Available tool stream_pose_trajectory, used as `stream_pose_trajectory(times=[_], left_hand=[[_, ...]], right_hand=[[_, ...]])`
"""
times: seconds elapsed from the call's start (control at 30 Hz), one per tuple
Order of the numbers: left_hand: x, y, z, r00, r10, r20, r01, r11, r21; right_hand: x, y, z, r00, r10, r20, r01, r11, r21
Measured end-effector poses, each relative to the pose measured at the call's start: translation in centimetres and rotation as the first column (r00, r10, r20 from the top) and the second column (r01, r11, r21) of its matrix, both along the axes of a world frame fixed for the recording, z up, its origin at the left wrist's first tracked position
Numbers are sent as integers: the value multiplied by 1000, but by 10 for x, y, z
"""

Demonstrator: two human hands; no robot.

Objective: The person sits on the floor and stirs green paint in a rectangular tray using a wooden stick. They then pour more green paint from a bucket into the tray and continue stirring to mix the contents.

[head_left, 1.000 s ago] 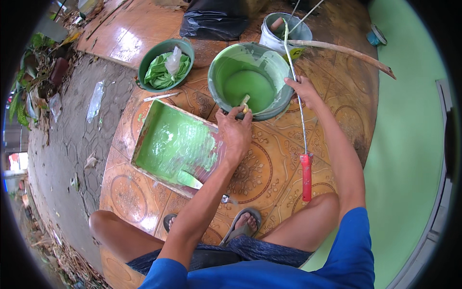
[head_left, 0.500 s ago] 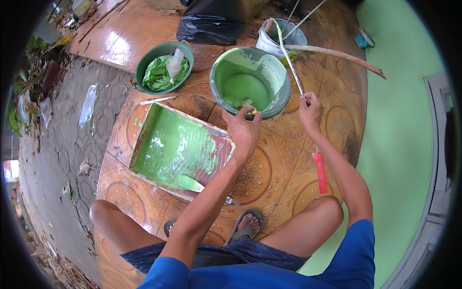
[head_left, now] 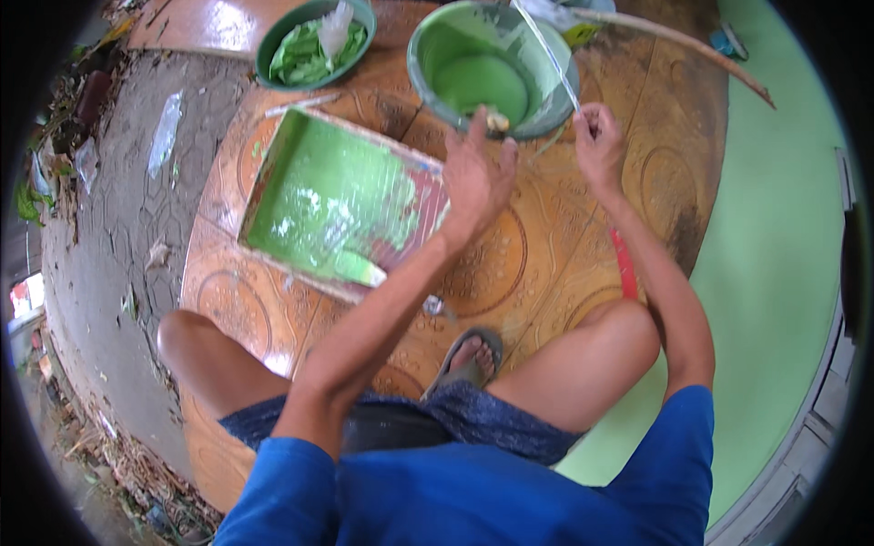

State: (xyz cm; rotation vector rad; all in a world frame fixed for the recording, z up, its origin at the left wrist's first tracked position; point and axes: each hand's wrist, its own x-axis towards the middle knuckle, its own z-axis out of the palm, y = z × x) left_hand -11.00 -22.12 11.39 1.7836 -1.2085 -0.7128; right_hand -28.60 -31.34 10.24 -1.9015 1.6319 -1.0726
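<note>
My right hand [head_left: 599, 150] is closed around a thin, paint-smeared metal rod [head_left: 549, 50], which slants up past the bucket's right side. A red grip [head_left: 625, 264], seemingly the rod's lower end, shows partly behind my right forearm. My left hand [head_left: 478, 182] is at the near rim of a bucket [head_left: 421, 68] of light green paint [head_left: 481, 86], its fingers spread. Beside its fingertips, a small pale yellowish thing [head_left: 496, 120] sits at the rim; its kind is unclear. Left of that hand lies a paint tray [head_left: 332, 196] coated in green, with a green-smeared spatula-like blade [head_left: 360, 268] at its near edge.
A green basin [head_left: 262, 64] with a green plastic bag [head_left: 305, 56] stands at the far left. A wooden stick [head_left: 687, 41] reaches right from a whitish pail, partly cut off. A light green wall [head_left: 774, 237] bounds the tiled floor [head_left: 482, 282] on the right.
The view has tipped, so everything sits higher in the picture. My left fingers have spread and come away from the pale thing at the rim. My right hand still holds the rod.
</note>
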Motion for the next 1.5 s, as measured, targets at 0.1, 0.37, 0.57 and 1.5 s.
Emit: stream_pose_trajectory(times=[0.1, 0.37, 0.57, 1.5], left_hand=[[40, 21, -1, 996, 12, -84, -3, 994, 111], [191, 161, -11, 947, 289, 138, -320, 883, 343], [218, 248, -83, 597, 765, -242, -376, 534, 757], [156, 208, -109, -69, 555, -829, -176, 811, 558]], right_hand=[[6, 3, 2, 987, 12, -158, 7, 993, 115], [2, -6, 16, 932, 140, -334, -50, 963, 264], [8, -2, 31, 890, 195, -413, -22, 921, 388], [-48, -120, 210, 192, -22, -981, -59, 998, -34]])
